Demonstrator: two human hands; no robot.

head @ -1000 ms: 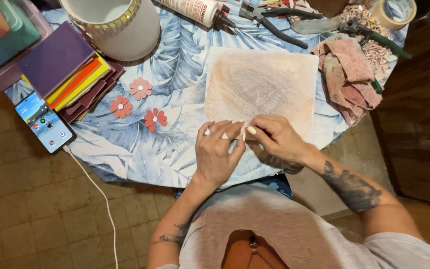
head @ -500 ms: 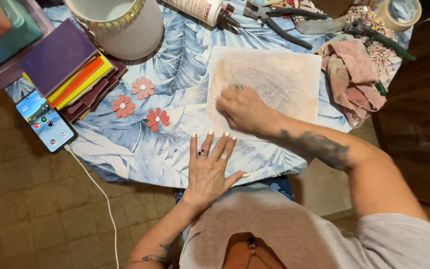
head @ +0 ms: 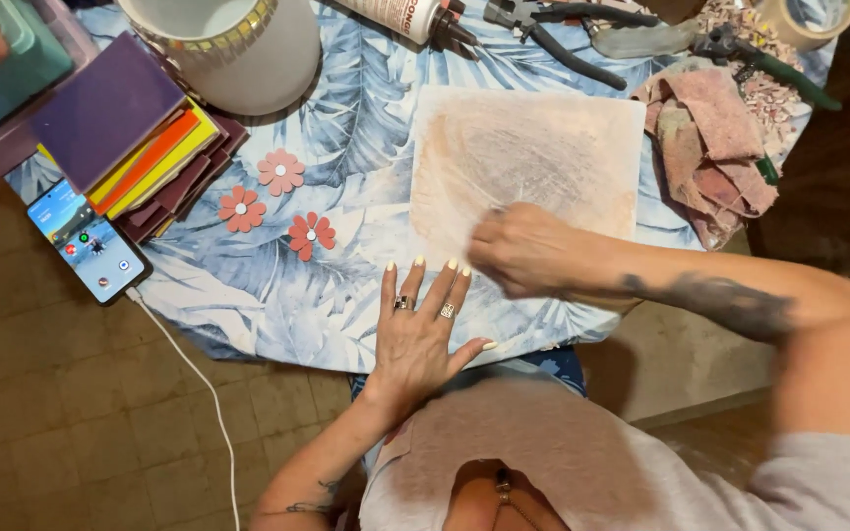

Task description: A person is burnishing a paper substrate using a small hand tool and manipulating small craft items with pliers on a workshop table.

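Right hand (head: 521,248) – curled closed – rests on the near edge of the square board (head: 528,157); left hand (head: 423,329) lies open and flat on the tabletop (head: 277,285) just below it

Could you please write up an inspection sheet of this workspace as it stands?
Surface: table under a blue leaf-print cloth.
Job's things: smudged square sheet.
Clutter: three red paper flowers, coloured sheet stack, white pot, pliers, pink rag, tape roll, glue bottle.
Grippers: left hand flat on the cloth; right hand closed on the sheet, blurred.
Cables: white cable from the phone.
Surroundings: tiled floor.
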